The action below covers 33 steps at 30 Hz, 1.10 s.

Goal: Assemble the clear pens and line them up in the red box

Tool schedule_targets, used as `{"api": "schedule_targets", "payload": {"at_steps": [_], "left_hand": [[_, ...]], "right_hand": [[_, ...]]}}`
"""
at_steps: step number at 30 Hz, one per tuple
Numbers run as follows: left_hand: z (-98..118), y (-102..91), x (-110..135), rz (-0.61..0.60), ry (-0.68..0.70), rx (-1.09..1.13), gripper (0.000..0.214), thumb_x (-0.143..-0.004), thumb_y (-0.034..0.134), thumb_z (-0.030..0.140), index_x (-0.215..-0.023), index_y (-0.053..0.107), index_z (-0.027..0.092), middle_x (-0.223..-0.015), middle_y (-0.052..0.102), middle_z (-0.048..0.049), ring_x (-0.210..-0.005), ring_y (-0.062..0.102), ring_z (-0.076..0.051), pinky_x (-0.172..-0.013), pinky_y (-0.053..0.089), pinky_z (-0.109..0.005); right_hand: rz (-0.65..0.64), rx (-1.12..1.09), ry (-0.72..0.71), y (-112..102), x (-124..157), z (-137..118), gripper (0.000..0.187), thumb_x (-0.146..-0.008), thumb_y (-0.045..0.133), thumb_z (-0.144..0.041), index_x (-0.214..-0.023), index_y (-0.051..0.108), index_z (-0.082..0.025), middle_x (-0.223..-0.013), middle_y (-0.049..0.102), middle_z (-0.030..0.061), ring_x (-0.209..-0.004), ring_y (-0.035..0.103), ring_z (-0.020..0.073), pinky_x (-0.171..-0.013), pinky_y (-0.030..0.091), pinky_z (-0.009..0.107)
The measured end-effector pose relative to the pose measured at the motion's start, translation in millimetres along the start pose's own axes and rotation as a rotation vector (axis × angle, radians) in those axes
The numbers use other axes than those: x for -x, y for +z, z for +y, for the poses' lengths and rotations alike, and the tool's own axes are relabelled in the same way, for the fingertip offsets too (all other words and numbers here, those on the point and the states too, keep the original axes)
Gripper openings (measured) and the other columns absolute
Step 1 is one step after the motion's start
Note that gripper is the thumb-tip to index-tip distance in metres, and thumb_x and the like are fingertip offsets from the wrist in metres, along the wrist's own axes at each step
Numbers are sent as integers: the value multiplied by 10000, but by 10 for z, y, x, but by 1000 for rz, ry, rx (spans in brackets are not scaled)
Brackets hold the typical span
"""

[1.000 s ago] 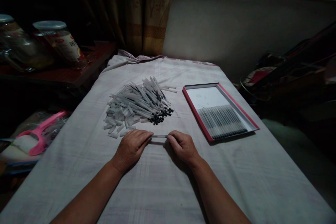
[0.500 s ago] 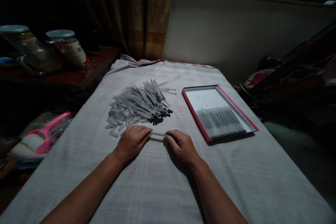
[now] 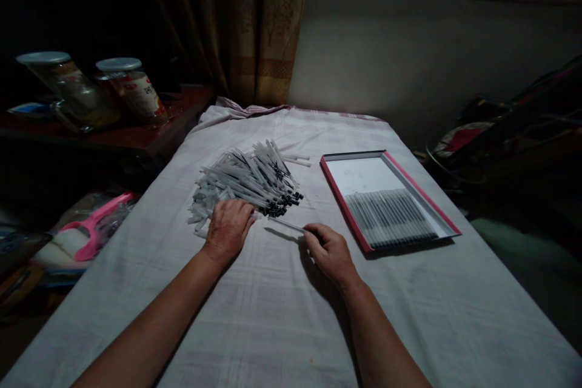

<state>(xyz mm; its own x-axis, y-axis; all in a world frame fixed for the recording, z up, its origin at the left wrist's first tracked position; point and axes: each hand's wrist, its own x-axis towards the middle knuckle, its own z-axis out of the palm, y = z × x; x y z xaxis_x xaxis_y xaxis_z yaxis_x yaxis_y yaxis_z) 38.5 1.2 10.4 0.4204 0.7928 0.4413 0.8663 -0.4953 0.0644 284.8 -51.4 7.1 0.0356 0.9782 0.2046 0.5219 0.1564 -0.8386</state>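
Observation:
My right hand (image 3: 328,251) is closed round one end of a thin clear gel pen (image 3: 286,225), whose free end points left toward the pile, just above the cloth. My left hand (image 3: 231,224) rests at the near edge of a pile of pen parts (image 3: 236,176), its fingers curled together. A small pale piece shows by its fingertips, but I cannot tell whether it is gripped. Clear barrels with black ends make up much of the pile, with short clear caps at its left side. A red-edged box lid (image 3: 344,206) to the right holds a row of pens (image 3: 388,218).
A pale checked cloth (image 3: 273,315) covers the table. To the left, lidded jars (image 3: 139,94) and a glass mug (image 3: 86,109) stand on a dark red table (image 3: 177,118). A pink-handled object (image 3: 93,227) lies below. A curtain (image 3: 268,30) hangs at the back.
Both hands held the pen level between them; my left hand has let go and moved back to the pile. My right hand has shifted right, keeping the pen. The view has shifted slightly.

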Motion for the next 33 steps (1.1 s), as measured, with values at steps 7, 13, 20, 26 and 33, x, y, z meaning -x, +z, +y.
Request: {"api": "schedule_targets", "payload": {"at_steps": [7,13,20,26,33], "left_hand": [[125,-48,307,33,-105,381,209,-969,486,311,-1054,636,193,-975,727,-76,-905,668,-225,-812,511,-347],[135,-54,333,42,-110,514,199,-961,521,304,-1026,674,195,-940,733,-63,-888,679,-200,-810,529,-318],[156,-65,333,22,-83,532,174,-959,537,285,-1022,679,206,-938,719,-59,-894,664,-195,-799,516,-318],[162,-70,344,-30,-47,539,170,-956,553,288,-1034,684,210,-924,739,-46,-853,681,-190,-776,511,-320],[143,-60,353,-72,-29,607,151,-939,589,283,-997,707,209,-895,751,-35,-824,687,-184,-773,499,-323]], "right_hand": [[18,-133,49,1,11,-18,216,-808,552,-315,-818,721,-180,-736,702,44,-628,630,171,-575,492,260],[-14,-160,80,10,24,-31,205,-805,556,-303,-816,718,-178,-737,697,47,-666,645,182,-580,495,262],[-60,-148,69,24,29,-27,195,-811,558,-279,-829,721,-173,-751,703,59,-670,655,189,-572,502,267],[-178,-99,-22,6,22,-67,207,-846,569,-257,-896,753,-176,-823,727,69,-769,675,194,-712,515,298],[-377,55,-80,-59,3,-110,210,-904,570,-252,-955,770,-211,-761,687,35,-728,639,164,-669,469,265]]}}
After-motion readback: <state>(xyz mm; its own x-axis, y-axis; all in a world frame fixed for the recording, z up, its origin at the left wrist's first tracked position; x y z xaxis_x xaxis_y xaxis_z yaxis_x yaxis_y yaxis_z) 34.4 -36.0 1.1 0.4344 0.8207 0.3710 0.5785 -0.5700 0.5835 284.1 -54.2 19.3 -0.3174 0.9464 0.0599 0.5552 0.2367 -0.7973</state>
